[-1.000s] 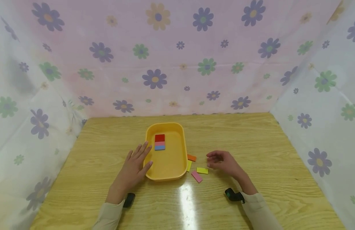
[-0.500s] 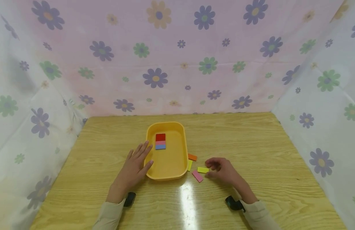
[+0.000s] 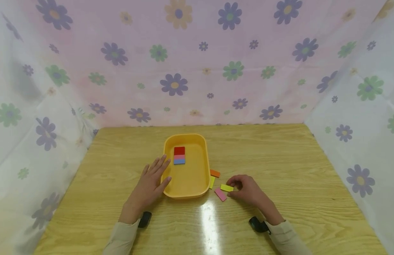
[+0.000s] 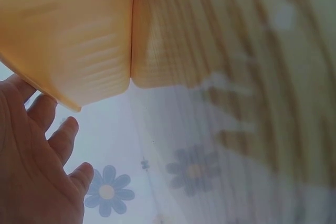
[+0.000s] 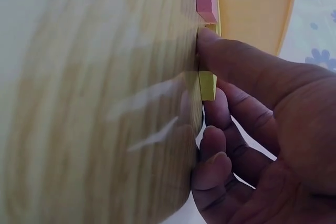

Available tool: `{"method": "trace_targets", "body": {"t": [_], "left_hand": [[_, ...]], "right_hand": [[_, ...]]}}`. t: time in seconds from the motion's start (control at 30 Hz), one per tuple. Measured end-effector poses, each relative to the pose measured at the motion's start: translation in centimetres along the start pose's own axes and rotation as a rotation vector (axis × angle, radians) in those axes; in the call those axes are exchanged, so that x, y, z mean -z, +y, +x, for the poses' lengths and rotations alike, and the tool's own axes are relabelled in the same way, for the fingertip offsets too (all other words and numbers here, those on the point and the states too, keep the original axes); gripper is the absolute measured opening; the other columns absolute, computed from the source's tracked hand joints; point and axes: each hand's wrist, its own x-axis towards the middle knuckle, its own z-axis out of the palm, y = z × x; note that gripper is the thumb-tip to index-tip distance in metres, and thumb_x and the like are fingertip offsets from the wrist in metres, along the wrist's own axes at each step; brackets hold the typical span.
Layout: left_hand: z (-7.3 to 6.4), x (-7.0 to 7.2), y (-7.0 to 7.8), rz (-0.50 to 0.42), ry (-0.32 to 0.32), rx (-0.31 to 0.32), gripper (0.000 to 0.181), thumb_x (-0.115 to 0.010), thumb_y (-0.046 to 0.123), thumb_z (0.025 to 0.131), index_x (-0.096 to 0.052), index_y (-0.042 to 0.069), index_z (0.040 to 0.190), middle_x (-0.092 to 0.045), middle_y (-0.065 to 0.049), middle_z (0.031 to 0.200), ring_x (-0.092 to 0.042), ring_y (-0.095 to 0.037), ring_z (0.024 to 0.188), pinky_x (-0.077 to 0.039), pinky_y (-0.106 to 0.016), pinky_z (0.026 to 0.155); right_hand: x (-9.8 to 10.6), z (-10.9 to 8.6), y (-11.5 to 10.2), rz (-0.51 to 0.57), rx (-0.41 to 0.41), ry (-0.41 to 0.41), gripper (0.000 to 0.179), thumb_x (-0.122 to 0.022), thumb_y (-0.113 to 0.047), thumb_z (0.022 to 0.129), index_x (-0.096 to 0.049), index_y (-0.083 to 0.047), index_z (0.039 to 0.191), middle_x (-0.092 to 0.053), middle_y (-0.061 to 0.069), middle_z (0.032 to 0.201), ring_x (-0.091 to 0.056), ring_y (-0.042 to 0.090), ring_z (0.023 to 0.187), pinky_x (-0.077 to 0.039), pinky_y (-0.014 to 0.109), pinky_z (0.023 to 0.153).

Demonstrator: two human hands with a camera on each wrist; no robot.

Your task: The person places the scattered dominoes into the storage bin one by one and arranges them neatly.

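My left hand [image 3: 146,184] lies over the left rim of a yellow plastic tray [image 3: 208,159], fingers extended; the left wrist view shows its fingertips [image 4: 43,109] against the tray's outer edge. Inside the tray, a red block [image 3: 179,151], a pink block [image 3: 179,157] and a blue block [image 3: 179,161] sit edge to edge. Right of the tray, my right hand [image 3: 248,191] pinches a small flat yellow block [image 3: 226,187] between thumb and fingers, low at the tabletop. From the right wrist, the block's end [image 5: 208,86] shows between thumb and index finger.
Beside the tray's right wall lie an orange block [image 3: 215,173], another yellow block [image 3: 212,182] and a pink block [image 3: 220,194]. The wooden table [image 3: 264,148] is bounded by flower-printed sheets [image 3: 197,71] at the back and both sides.
My right hand has come down and left onto the yellow block, which has turned slightly. The left hand stays on the tray, and the head view has shifted a little.
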Motion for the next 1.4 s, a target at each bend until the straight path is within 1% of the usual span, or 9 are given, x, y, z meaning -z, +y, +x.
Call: {"method": "trace_targets", "body": {"t": [0.13,0.3,0.47,0.63,0.8,0.9,1.07,1.23,1.4], "left_hand": [[0.1,0.1,0.0,0.004,0.006,-0.001,0.063,-0.051,0.040,0.106,-0.033,0.014,0.161,-0.020,-0.004,0.170,-0.021,-0.037,0.155,-0.010,-0.068,0.120],[0.1,0.1,0.0,0.002,0.024,-0.010,0.063,-0.052,0.039,0.106,-0.034,0.012,0.160,-0.022,-0.006,0.169,-0.022,-0.038,0.154,-0.012,-0.070,0.119],[0.2,0.0,-0.1,0.001,0.021,-0.011,0.063,-0.051,0.039,0.107,-0.033,0.014,0.161,-0.021,-0.005,0.170,-0.023,-0.039,0.154,-0.011,-0.070,0.119],[0.2,0.0,-0.3,0.004,0.016,-0.012,0.063,-0.051,0.039,0.107,-0.033,0.014,0.161,-0.021,-0.006,0.170,-0.022,-0.039,0.154,-0.011,-0.070,0.119],[0.3,0.0,-0.3,0.007,0.012,-0.011,0.063,-0.050,0.040,0.107,-0.032,0.015,0.161,-0.020,-0.005,0.170,-0.022,-0.039,0.154,-0.011,-0.070,0.119],[0.3,0.0,-0.3,0.006,0.014,-0.013,0.063,-0.051,0.040,0.107,-0.032,0.015,0.161,-0.021,-0.006,0.170,-0.023,-0.040,0.154,-0.011,-0.070,0.119],[0.1,-0.1,-0.3,0.008,0.013,-0.011,0.063,-0.051,0.040,0.106,-0.032,0.015,0.161,-0.021,-0.006,0.170,-0.022,-0.038,0.155,-0.011,-0.069,0.119],[0.0,-0.2,-0.2,0.018,0.018,-0.014,0.063,-0.052,0.039,0.106,-0.034,0.013,0.160,-0.023,-0.006,0.169,-0.023,-0.038,0.154,-0.012,-0.070,0.119],[0.0,-0.2,0.0,0.022,0.028,-0.012,0.063,-0.055,0.037,0.105,-0.036,0.012,0.159,-0.024,-0.006,0.169,-0.025,-0.039,0.153,-0.013,-0.070,0.119]], "right_hand": [[0.1,0.0,-0.3,-0.028,0.019,-0.002,0.022,-0.084,-0.013,0.083,-0.074,-0.008,0.101,-0.068,0.000,0.094,-0.054,0.014,0.080,-0.046,0.024,0.068],[0.2,0.0,-0.7,-0.082,0.023,0.003,0.019,-0.084,-0.011,0.083,-0.074,-0.009,0.099,-0.068,-0.001,0.093,-0.054,0.013,0.079,-0.047,0.024,0.068],[0.2,0.0,-1.0,-0.109,0.024,0.007,0.019,-0.083,-0.009,0.084,-0.074,-0.009,0.100,-0.068,-0.001,0.095,-0.056,0.011,0.082,-0.049,0.025,0.071],[0.3,-0.2,-1.1,-0.123,0.043,-0.002,0.018,-0.081,-0.007,0.085,-0.074,-0.008,0.102,-0.069,0.000,0.098,-0.059,0.012,0.086,-0.052,0.026,0.075],[0.5,-0.6,-1.2,-0.122,0.064,0.015,0.019,-0.081,-0.006,0.086,-0.073,-0.008,0.102,-0.068,0.000,0.099,-0.061,0.014,0.090,-0.054,0.028,0.077],[0.5,-0.9,-1.3,-0.085,0.078,0.038,0.020,-0.081,-0.004,0.085,-0.073,-0.006,0.103,-0.068,0.002,0.099,-0.062,0.016,0.089,-0.056,0.028,0.076],[0.3,-1.4,-1.1,0.015,0.083,0.087,0.025,-0.083,0.001,0.081,-0.073,-0.003,0.103,-0.069,0.007,0.100,-0.065,0.018,0.087,-0.058,0.027,0.075],[0.2,-1.7,-0.9,0.085,0.077,0.104,0.027,-0.088,-0.004,0.076,-0.075,-0.004,0.100,-0.072,0.008,0.098,-0.065,0.013,0.078,-0.056,0.024,0.070],[0.2,-1.9,-0.7,0.168,0.066,0.114,0.027,-0.088,-0.007,0.078,-0.075,-0.002,0.101,-0.073,0.012,0.101,-0.066,0.013,0.079,-0.057,0.025,0.072]]}}
